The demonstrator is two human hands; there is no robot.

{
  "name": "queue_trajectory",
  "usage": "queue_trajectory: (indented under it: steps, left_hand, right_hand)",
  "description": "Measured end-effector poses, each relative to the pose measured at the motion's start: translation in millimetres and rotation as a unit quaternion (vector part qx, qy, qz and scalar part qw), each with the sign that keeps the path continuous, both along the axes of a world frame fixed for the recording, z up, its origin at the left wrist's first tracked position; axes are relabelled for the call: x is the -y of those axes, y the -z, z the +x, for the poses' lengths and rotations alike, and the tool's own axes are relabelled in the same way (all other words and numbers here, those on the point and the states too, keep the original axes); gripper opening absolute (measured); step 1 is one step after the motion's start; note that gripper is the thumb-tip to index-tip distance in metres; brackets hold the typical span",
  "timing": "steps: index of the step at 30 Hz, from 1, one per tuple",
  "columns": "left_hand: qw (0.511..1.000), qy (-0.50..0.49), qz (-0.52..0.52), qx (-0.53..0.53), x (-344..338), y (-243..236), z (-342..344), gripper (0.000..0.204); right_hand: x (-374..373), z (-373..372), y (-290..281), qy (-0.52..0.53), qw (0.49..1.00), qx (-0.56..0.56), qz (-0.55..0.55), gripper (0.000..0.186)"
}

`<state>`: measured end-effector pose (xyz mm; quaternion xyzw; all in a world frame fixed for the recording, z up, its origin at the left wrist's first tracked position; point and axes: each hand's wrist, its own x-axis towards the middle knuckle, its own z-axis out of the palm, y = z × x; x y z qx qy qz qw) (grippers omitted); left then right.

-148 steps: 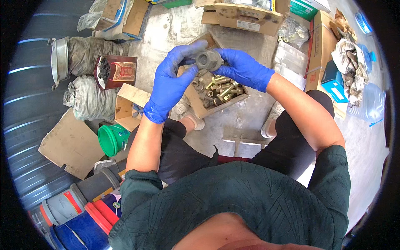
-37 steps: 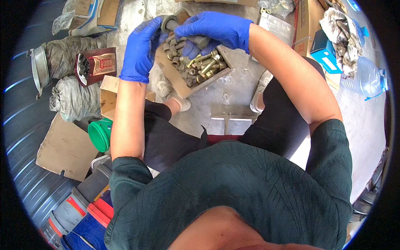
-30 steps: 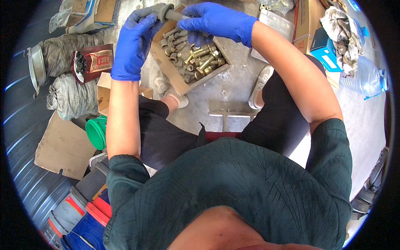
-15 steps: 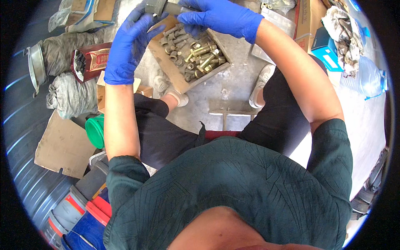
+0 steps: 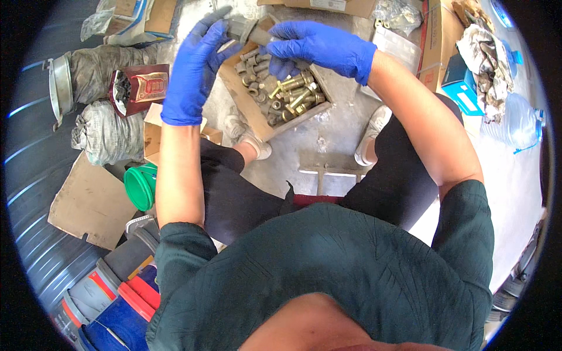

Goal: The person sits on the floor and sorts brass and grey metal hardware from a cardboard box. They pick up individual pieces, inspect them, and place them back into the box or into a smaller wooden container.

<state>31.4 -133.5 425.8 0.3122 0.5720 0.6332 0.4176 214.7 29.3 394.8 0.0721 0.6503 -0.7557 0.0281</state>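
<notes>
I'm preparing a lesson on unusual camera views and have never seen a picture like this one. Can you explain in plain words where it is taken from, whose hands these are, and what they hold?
The round picture comes from a wide fisheye camera worn on a person's head, looking down, so straight edges bend near the rim. The person sits over a concrete floor. Both hands wear blue gloves. The left hand and right hand together hold a large grey bolt above an open cardboard box of bolts and nuts. Beside the left forearm lie a green lid, grey sacks and flat cardboard.
</notes>
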Motion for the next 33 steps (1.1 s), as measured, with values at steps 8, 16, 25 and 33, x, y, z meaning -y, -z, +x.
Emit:
queue_trajectory:
  steps: [8,16,25,33]
  left_hand:
    - [0.985,0.059,0.010,-0.161,6.1,-8.7,9.1,0.043]
    - [0.961,-0.027,-0.149,-0.232,4.4,-18.4,27.5,0.047]
    - [0.990,0.029,-0.012,-0.135,12.3,-37.3,39.3,0.048]
    - [0.986,0.065,-0.048,-0.146,22.6,-39.7,27.0,0.051]
  right_hand:
    - [0.0,-0.1,7.5,0.001,1.000,0.009,0.025,0.049]
    - [5.3,-4.7,11.9,-0.013,0.998,-0.041,0.044,0.044]
    - [11.2,-1.6,14.6,-0.006,0.998,-0.062,-0.033,0.046]
    - [12.4,-0.2,1.1,-0.024,0.996,-0.071,-0.054,0.042]
